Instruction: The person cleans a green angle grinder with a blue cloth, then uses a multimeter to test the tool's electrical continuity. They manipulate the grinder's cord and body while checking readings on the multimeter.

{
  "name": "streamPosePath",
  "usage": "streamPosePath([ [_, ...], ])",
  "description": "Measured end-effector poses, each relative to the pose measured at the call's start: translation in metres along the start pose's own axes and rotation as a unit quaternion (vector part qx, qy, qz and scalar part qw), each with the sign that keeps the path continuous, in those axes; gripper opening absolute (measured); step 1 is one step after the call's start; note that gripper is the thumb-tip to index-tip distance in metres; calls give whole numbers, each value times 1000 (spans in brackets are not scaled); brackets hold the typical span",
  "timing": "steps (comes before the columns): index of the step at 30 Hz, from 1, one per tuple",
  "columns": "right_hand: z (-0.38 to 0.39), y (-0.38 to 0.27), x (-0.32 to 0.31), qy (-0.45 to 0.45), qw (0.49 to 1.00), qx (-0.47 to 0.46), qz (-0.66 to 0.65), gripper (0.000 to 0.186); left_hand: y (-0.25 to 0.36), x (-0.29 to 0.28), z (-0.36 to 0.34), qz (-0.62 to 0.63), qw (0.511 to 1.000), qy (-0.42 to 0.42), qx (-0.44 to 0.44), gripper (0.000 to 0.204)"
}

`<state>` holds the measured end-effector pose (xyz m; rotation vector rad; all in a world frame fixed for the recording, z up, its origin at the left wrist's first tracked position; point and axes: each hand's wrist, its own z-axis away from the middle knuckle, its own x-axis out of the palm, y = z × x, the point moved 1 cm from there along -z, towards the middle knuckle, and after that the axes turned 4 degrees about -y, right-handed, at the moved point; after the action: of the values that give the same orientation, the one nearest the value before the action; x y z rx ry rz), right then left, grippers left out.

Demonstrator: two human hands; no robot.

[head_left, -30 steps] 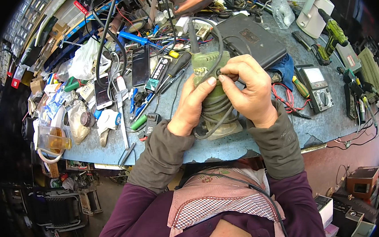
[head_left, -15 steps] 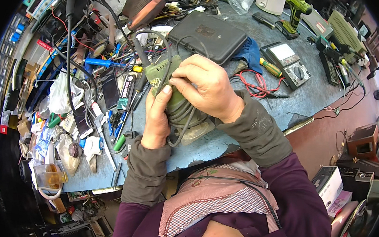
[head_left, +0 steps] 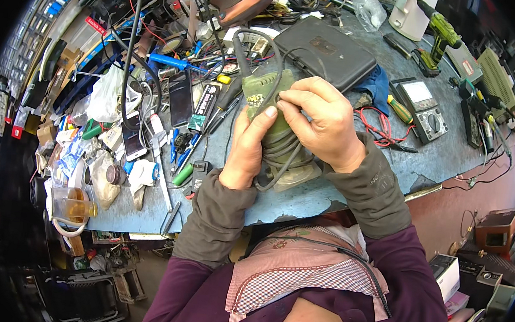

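Observation:
A worn green power tool, apparently a small sander (head_left: 267,88), stands tilted near the bench's front edge. Its dark power cord (head_left: 285,154) is wound in several turns around the body, with a loop rising above the top. My left hand (head_left: 249,145) wraps the tool's left side, thumb pointing up across its front. From the right, my right hand (head_left: 327,121) reaches over with thumb and forefinger pinched at the cord beside the tool's upper part. The right palm and fingers hide part of the body.
Behind the tool lies a black case (head_left: 326,52). To the right are an analog multimeter (head_left: 422,110), red test leads (head_left: 381,129), a screwdriver (head_left: 399,110) and a green drill (head_left: 439,39). Phones, cables and bags crowd the left, with a glass jug (head_left: 72,204) at the corner.
The whole view has shifted, so bench, tool and hands appear farther right. Both hands keep nearly the same hold on the sander and cord.

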<state>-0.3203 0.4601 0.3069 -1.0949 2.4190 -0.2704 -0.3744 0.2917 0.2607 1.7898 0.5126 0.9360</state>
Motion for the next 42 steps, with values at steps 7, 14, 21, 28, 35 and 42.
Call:
streamPosePath([
  [7,0,-1,3,0,1000,15,10,15,-1,0,-2,-6,1000,1,3,52],
  [14,-1,-3,3,-7,999,-11,33,17,1,1,-1,2,1000,7,-3,51],
  [21,0,-3,2,-3,999,-6,41,13,-1,2,0,9,1000,7,-1,51],
  [28,1,1,4,4,998,-20,56,11,-6,-3,-3,24,1000,14,1,49],
  [35,7,20,-51,143,975,125,119,17,-15,-22,-3,74,996,33,-29,52],
  [42,92,89,-127,-216,815,331,425,24,0,-2,-5,32,999,-21,-26,58],
])
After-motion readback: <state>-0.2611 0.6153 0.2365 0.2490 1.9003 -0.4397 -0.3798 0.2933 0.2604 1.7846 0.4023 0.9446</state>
